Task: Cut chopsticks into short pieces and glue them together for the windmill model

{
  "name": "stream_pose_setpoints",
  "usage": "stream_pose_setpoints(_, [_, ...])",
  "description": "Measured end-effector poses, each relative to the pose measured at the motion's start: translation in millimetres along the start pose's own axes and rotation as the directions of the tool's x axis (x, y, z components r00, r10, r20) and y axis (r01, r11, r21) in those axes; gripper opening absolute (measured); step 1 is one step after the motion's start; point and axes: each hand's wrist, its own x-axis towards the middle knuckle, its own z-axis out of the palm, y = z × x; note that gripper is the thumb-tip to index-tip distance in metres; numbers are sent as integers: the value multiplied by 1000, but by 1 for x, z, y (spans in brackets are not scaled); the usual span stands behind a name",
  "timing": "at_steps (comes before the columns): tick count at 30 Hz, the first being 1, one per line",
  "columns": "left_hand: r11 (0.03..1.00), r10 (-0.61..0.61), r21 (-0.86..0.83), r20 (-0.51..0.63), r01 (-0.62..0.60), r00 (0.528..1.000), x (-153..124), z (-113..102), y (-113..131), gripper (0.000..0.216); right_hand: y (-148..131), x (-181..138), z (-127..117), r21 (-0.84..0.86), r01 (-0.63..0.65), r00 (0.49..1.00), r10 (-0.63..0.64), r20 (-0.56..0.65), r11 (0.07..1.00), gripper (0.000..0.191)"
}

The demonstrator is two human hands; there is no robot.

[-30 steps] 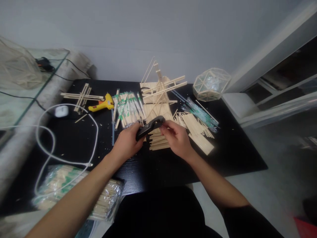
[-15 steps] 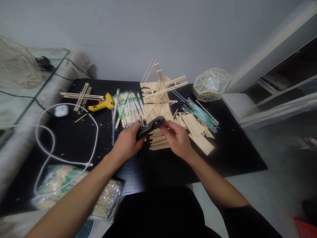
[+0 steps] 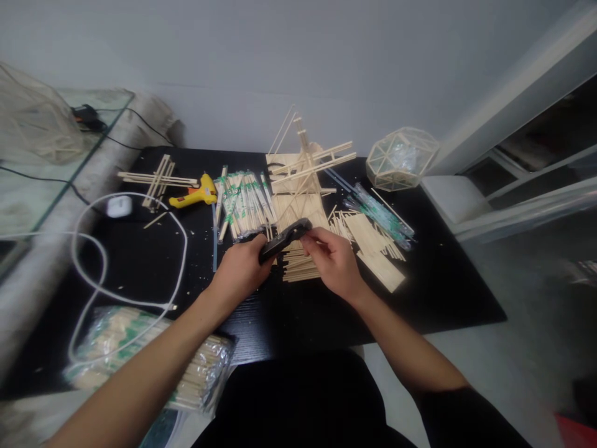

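My left hand (image 3: 242, 269) is wrapped round the handles of black pliers (image 3: 284, 239), whose head points up and to the right. At that head my right hand (image 3: 336, 260) is closed in a pinch, and whatever its fingers hold is too small or hidden to make out. Beneath the tool lie thin wooden sticks (image 3: 301, 269) in a bundle and a pale wooden sheet (image 3: 308, 210). Just behind stands a frame of glued wooden sticks (image 3: 310, 165).
Left of centre are wrapped chopsticks (image 3: 245, 202), a yellow glue gun (image 3: 196, 193), a small stick frame (image 3: 158, 180) and a looped white cable (image 3: 181, 267). A plastic pack of sticks (image 3: 200, 379) lies near the front. At right sit wooden strips (image 3: 380, 267) and a faceted stick ball (image 3: 401, 158).
The whole view has shifted slightly, moving the table things a little to the right. Both hands and the pliers keep nearly the same pose.
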Motion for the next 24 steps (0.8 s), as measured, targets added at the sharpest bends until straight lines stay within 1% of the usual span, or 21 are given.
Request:
stream_pose_setpoints(6, [997,-33,69,-24,34,999,0,1,1,18,1,1,0,28,2,1000,-2,-5,1000,20])
stream_pose_setpoints(11, [993,-14,118,-30,17,999,0,2,0,17,4,0,0,39,-19,1000,18,3,999,20])
stream_pose_setpoints(14, [990,-23,136,-32,27,999,0,2,0,17,6,-1,0,51,-22,1000,22,5,998,21])
stream_pose_setpoints(16, [987,-39,154,-15,41,999,0,1,1,16,8,-1,0,51,-21,1000,21,5,998,21])
stream_pose_setpoints(19, [978,-73,199,41,63,997,1,-2,5,17,9,-1,0,52,-25,1000,25,7,998,21])
stream_pose_setpoints(24, [948,-148,301,120,106,982,1,-7,13,21,10,-1,1,76,-43,999,42,14,996,22])
